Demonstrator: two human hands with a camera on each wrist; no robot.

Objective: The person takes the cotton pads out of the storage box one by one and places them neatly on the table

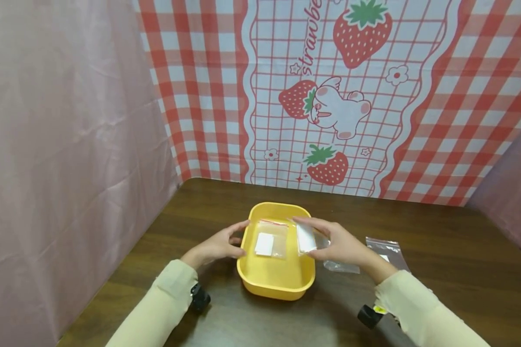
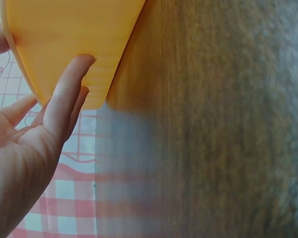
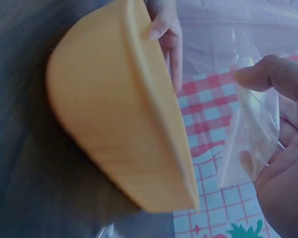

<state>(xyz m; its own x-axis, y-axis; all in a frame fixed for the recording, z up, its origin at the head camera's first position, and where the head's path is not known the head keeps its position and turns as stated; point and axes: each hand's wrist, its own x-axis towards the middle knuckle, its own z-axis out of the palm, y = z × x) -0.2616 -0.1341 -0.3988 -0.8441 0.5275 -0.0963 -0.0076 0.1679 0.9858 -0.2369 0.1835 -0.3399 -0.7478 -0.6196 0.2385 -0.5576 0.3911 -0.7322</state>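
Observation:
A yellow plastic basin (image 1: 272, 278) stands on the table between both hands. My left hand (image 1: 214, 248) is at its left rim, and in the left wrist view its fairly straight fingers lie against the outer wall. Over the right rim, my right hand (image 1: 346, 246) pinches a clear plastic bag (image 1: 305, 237) between thumb and fingers; something flat and white shows inside. The right wrist view shows this bag (image 3: 256, 119) hanging beside the basin. Another clear zip bag (image 1: 280, 245), with a red line along its top and white pieces inside, lies on the basin floor.
Right of the basin, partly behind my right wrist, lie a clear zip bag (image 1: 390, 248) and some crumpled clear plastic (image 1: 342, 267). A red checked strawberry cloth (image 1: 265, 96) hangs behind the dark wooden table (image 1: 451, 270). Pink cloth (image 1: 82, 144) borders the left side.

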